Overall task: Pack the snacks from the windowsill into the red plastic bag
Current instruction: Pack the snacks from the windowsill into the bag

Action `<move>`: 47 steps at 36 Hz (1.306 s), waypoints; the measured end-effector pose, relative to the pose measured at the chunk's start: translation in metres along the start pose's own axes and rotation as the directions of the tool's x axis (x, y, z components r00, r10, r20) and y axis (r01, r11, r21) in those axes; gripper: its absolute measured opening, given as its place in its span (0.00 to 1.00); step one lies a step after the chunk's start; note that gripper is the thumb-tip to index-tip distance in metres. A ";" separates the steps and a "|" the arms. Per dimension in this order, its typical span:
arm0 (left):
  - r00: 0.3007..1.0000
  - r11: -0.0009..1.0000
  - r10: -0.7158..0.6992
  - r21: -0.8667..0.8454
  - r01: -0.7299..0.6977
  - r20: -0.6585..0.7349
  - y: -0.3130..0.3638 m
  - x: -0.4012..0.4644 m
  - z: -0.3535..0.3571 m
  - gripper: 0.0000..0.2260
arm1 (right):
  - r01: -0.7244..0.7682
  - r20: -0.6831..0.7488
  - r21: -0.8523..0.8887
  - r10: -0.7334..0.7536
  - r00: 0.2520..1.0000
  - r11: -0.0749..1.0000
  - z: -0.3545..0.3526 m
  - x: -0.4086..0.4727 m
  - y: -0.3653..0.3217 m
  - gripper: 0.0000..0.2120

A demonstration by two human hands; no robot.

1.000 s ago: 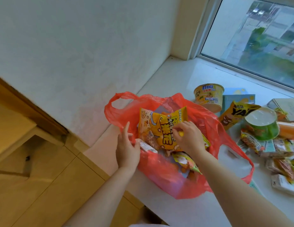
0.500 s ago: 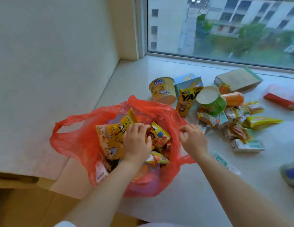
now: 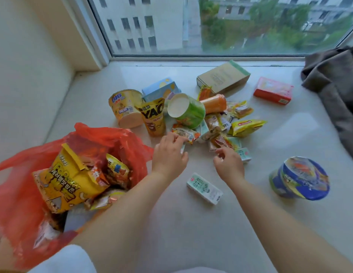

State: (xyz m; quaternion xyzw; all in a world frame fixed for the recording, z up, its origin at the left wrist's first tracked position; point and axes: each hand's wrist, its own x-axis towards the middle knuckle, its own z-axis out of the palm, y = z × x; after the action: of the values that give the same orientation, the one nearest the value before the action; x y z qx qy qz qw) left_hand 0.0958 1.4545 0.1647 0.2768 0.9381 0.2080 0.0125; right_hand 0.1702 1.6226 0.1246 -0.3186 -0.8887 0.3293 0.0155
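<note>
The person's left hand (image 3: 168,154) reaches over the windowsill (image 3: 191,233) with fingers curled at the edge of a small snack packet (image 3: 184,134), touching it; whether it already grips the packet cannot be told. The right hand (image 3: 228,164), fingers loosely curled and holding nothing, hovers just beside a heap of small wrapped snacks (image 3: 221,133). Packing looks partly done: the red plastic bag (image 3: 112,138), lying open at about 8 o'clock from the hands, holds a large yellow popcorn bag (image 3: 63,186) and several smaller packets (image 3: 116,170), with room apparently left. Most of the load still waits on the sill. At 12 o'clock lies a brown box (image 3: 223,77), with a red box (image 3: 273,92) at 2 o'clock; a blue noodle bowl (image 3: 299,178) stands at 4 o'clock. Between 11 and 12 o'clock lie a yellow cup (image 3: 124,107), a green cup (image 3: 188,110) on its side, and a yellow pouch (image 3: 154,117). Nearest, between the forearms, lies a small green-and-white carton (image 3: 204,188).
</note>
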 end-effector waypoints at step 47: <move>0.461 0.335 -0.878 -0.518 0.787 0.132 0.025 0.122 0.140 0.24 | -0.057 0.081 0.207 0.041 0.996 0.977 -0.018 0.159 0.024 0.08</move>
State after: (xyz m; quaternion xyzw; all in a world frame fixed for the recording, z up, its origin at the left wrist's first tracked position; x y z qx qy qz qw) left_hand 0.0244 1.5912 0.0577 -0.2766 0.8500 0.4347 0.1096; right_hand 0.0615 1.7380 0.0953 -0.3242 -0.8410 0.4331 0.0068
